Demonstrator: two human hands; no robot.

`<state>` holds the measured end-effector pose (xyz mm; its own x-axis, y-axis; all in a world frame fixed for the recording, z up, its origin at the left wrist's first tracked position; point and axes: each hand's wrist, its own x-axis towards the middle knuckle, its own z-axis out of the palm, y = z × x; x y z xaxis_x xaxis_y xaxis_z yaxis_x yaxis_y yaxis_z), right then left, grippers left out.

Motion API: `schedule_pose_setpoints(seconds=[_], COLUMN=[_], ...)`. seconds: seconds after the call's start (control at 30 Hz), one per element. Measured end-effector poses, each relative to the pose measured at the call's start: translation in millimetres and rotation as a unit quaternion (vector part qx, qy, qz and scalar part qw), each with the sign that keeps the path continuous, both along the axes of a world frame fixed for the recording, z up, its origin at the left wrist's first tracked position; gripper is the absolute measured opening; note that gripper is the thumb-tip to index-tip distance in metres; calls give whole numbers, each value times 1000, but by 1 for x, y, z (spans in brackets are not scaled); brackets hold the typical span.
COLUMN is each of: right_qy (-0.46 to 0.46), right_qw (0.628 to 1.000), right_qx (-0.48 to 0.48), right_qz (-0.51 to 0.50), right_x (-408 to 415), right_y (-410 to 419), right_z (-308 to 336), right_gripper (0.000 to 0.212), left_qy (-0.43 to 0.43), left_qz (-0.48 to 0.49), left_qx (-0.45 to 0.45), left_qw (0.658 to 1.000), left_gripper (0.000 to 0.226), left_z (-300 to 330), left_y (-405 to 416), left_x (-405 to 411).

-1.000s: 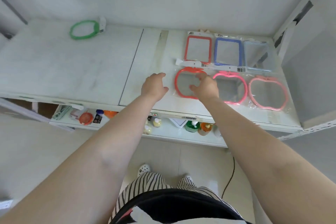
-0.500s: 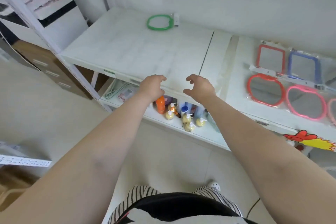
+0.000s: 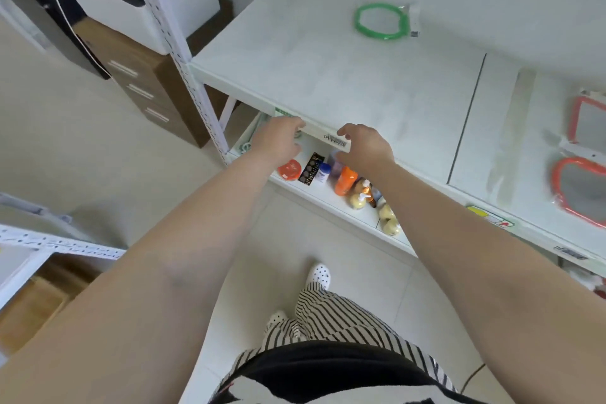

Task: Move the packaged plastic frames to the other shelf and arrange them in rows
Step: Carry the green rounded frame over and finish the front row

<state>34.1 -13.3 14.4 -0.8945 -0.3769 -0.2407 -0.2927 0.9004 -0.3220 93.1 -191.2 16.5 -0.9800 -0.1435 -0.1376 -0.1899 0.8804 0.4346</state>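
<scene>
Green round frame (image 3: 382, 21): packaged, flat on the left shelf board (image 3: 328, 75), toward the back at about 1 o'clock from the hands; white header card at its 3 o'clock side.
Orange-red frames (image 3: 577, 193): two in clear wrap on the right shelf board (image 3: 531, 180), at 3 o'clock, cut off by the picture edge; rectangular one (image 3: 587, 121) behind, rounded one in front.
Left hand (image 3: 278, 141): at the front edge of the left shelf board, fingers loosely curled, holding nothing, fingertips near the edge label.
Right hand (image 3: 365, 146): just beside the left at its 3 o'clock, fingers loosely bent and apart, holding nothing; contact with the edge not clear.
Lower shelf (image 3: 328, 195): below the hands at 6 o'clock; orange round lid (image 3: 290, 170), dark card (image 3: 311, 169), orange bottle (image 3: 345, 180), yellow pump bottles (image 3: 390, 223) in a line.
Brown drawer cabinet (image 3: 144, 88): at 10 o'clock, beyond the white upright.
Floor: pale tiles, striped trousers (image 3: 331, 318) and dotted white shoes (image 3: 319, 274) at 6 o'clock.
</scene>
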Motion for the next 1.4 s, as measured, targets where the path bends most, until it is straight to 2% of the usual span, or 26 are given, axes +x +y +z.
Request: schedule_pose_setpoints(seconds=[0.3,0.63,0.93,1.13,1.4], right_qy=[33,42,60,71,72], right_qw=[999,996,977,959,943], right_qx=[-11,17,12,5,13], right_qz=[9,-72,-204,-273,-323], right_x=[-84,-134,-126,-105,-83], right_y=[-58,-72,-114,-138,-133], right_z=[10,26,44,57,61], right_gripper=[48,48,48,47,47], left_qy=[6,35,58,73,73], left_qz=[-3,-75,-188,-233,-276], left_qx=[-15,-45,-93,-84,-57], left_qw=[1000,996,976,966,957], left_gripper=[54,51,50,51,51], left_z=[22,31,47,55,48], left_y=[-43,-62,-116,-144,-133], left_x=[-82,-170,-204,-214,-214])
